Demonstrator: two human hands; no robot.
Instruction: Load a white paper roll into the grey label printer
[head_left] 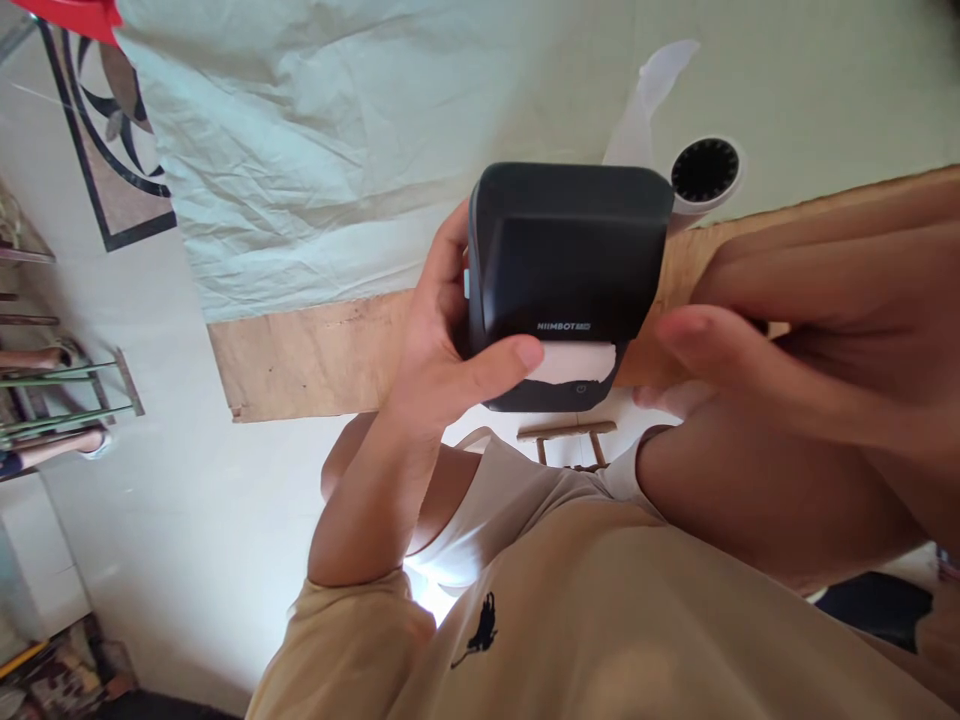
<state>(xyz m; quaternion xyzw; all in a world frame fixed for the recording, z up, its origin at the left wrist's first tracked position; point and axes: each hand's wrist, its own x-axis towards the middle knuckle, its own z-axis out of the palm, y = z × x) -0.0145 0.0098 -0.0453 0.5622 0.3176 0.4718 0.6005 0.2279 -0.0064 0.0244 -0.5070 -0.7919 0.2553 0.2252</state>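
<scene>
My left hand [450, 350] grips a black label printer [574, 265] marked NIIMBOT by its left side, with the thumb across the front by the paper slot. A white label paper [576, 360] with an uneven lower edge sticks out of that slot, above the power button. Just right of the printer and apart from it, my right hand [787, 320] is slightly blurred. Its thumb is stretched toward the printer and the other fingers are bent, partly hidden; I see nothing held in it.
Behind the printer, a white cylindrical thing with a dark round end [705, 170] lies near a translucent strip [652, 100] on the pale green cloth [322, 150]. The wooden table edge [315, 355] runs in front. At the left stand a green-and-brown frame [75, 390] and another person's leg [64, 450].
</scene>
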